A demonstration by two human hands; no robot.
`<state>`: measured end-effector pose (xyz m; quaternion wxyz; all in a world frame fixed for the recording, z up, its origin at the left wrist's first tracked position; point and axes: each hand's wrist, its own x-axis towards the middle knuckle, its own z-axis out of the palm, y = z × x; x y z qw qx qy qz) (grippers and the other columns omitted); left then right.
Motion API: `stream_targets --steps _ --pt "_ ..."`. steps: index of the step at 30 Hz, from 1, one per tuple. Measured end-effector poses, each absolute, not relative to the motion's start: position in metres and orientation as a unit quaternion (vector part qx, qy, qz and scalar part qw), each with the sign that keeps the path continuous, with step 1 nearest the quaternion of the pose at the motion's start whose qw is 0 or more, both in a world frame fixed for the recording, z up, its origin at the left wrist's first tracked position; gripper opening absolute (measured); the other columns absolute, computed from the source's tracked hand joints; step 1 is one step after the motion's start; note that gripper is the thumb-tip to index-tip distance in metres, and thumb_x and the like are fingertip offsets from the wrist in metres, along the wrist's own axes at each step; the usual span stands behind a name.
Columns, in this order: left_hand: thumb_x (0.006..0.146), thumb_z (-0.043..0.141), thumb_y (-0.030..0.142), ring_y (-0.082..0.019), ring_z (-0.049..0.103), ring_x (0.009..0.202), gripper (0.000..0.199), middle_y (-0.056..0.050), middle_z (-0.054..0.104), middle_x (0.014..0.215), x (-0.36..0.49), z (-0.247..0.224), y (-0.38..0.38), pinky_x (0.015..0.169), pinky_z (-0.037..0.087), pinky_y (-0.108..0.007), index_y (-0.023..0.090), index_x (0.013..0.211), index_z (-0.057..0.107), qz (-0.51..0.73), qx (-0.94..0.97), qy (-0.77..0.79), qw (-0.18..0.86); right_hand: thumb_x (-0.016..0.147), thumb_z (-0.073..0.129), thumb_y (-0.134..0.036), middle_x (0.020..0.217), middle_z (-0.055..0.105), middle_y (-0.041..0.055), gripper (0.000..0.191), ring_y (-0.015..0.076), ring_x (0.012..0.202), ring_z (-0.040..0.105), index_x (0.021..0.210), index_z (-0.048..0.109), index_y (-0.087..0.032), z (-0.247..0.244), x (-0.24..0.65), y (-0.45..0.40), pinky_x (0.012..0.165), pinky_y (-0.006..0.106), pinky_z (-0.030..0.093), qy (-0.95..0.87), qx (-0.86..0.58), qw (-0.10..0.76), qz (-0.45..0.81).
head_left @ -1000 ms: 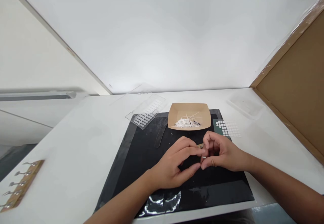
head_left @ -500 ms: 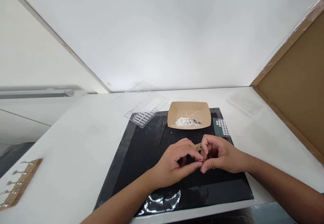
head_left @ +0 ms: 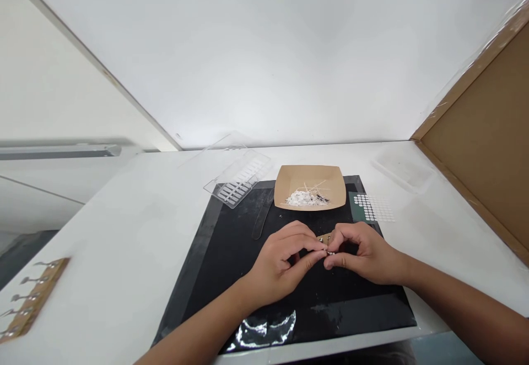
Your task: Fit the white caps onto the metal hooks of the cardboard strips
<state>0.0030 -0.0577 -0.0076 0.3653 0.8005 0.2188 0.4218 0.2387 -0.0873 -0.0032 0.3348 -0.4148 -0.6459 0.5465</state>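
My left hand (head_left: 285,263) is closed in a pinch, its thumb and fingertips meeting my right fingertips over the black mat. My right hand (head_left: 363,252) is also pinched, thumb against forefinger. Between the two sets of fingertips shows a tiny pale, shiny piece (head_left: 329,252), mostly covered and too small to name. Just behind the fingers lies a small wooden strip (head_left: 324,238) with metal studs, partly hidden by my right hand.
A brown paper tray (head_left: 309,175) with white scraps and thin sticks stands behind my hands. Left of it are a dark, file-like strip (head_left: 263,216) and clear plastic trays (head_left: 237,186). A sheet of white dots (head_left: 374,208) lies right; a wooden block with metal clips (head_left: 35,299) lies far left.
Both hands have shifted slightly, and their fingertips have come closer together around the tiny piece. The studded strip behind them shows a little more.
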Motion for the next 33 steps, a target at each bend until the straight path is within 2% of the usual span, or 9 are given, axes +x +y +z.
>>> stream_targets --steps 4,13,16,21,27,33 --pt "0.100 0.070 0.015 -0.020 0.072 0.086 0.012 -0.008 0.079 0.090 0.003 -0.004 -0.058 0.075 0.063 -0.033 0.019 0.106 0.079 0.423 0.807 0.212 0.355 0.090 0.086 -0.041 0.087 0.081 0.0012 0.026 0.0188 0.083 0.077 0.086 0.069 -0.022 0.000 0.238 -0.089 0.075 0.031 0.060 -0.633 -0.401 0.329 0.575" --pt "0.101 0.064 0.011 -0.023 0.069 0.106 0.019 -0.005 0.080 0.091 0.001 0.000 -0.056 0.093 0.061 -0.038 0.021 0.105 0.079 0.404 0.819 0.211 0.349 0.094 0.083 -0.040 0.082 0.081 0.0010 0.028 0.0167 0.082 0.073 0.086 0.063 -0.021 -0.008 0.236 -0.090 0.079 0.031 0.054 -0.577 -0.370 0.334 0.647" --pt "0.104 0.062 0.018 -0.023 0.067 0.103 0.019 -0.007 0.078 0.087 0.001 0.001 -0.056 0.088 0.062 -0.037 0.020 0.098 0.080 0.393 0.804 0.227 0.385 0.094 0.083 -0.039 0.080 0.080 0.0004 0.029 0.0154 0.080 0.073 0.086 0.061 -0.021 -0.010 0.234 -0.090 0.079 0.030 0.054 -0.550 -0.353 0.340 0.676" --pt "0.106 0.061 0.037 -0.024 0.064 0.101 0.032 -0.011 0.067 0.087 0.002 -0.001 -0.057 0.062 0.061 -0.024 0.018 0.088 0.078 0.345 0.728 0.254 0.536 0.094 0.082 -0.038 0.082 0.079 0.0012 0.029 0.0141 0.078 0.072 0.086 0.061 -0.020 -0.008 0.231 -0.091 0.074 0.028 0.053 -0.534 -0.322 0.342 0.703" --pt "0.105 0.064 0.042 -0.013 0.061 0.077 0.035 -0.008 0.060 0.094 0.001 -0.008 -0.057 0.062 0.062 -0.023 0.014 0.088 0.077 0.337 0.683 0.257 0.595 0.097 0.080 -0.038 0.080 0.080 0.0016 0.027 0.0153 0.082 0.073 0.088 0.062 -0.021 -0.007 0.233 -0.090 0.075 0.029 0.055 -0.546 -0.339 0.345 0.684" --pt "0.105 0.063 0.043 -0.016 0.061 0.079 0.035 -0.008 0.062 0.086 0.000 -0.010 -0.057 0.060 0.061 -0.023 0.014 0.092 0.078 0.337 0.684 0.253 0.596 0.098 0.079 -0.039 0.078 0.080 0.0009 0.026 0.0147 0.077 0.075 0.089 0.062 -0.020 -0.006 0.236 -0.090 0.073 0.027 0.056 -0.552 -0.347 0.343 0.676"
